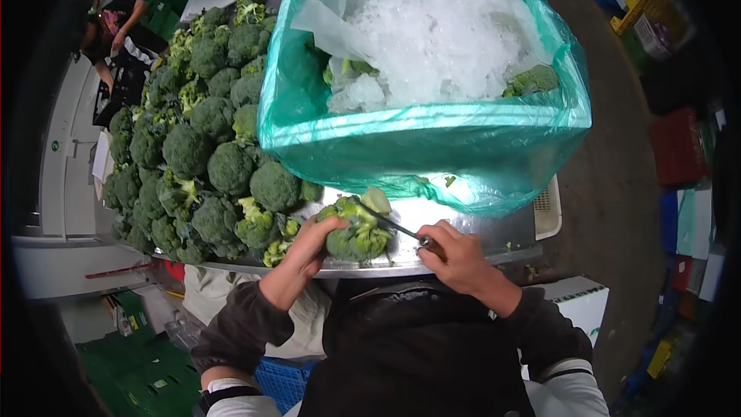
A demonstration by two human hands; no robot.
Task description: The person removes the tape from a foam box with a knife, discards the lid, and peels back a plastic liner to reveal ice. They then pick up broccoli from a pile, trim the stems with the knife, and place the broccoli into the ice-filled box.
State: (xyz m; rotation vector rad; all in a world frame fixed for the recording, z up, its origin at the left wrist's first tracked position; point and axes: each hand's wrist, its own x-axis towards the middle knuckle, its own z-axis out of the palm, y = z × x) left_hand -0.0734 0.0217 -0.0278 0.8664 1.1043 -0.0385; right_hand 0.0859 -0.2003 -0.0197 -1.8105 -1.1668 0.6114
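My left hand [307, 245] grips a broccoli head [359, 235] at the front edge of the metal table, its pale stalk turned up and away from me. In my right hand [457, 257] is a knife [397, 227]; the fingers wrap its handle and the blade reaches left against the broccoli's stem. Just left of my left hand lies a big pile of broccoli heads [208, 120]. Beyond my hands stands a box lined with green plastic [424, 147], holding crushed ice [448, 38] with some broccoli showing at the ice's edges.
At the far left another person [116, 35] reaches toward a black crate [127, 89]. The metal table [494, 228] ends close to my body. A white basket [549, 208] sits by its right end, and a white carton [575, 305] is below. Green crates [147, 374] stand at lower left.
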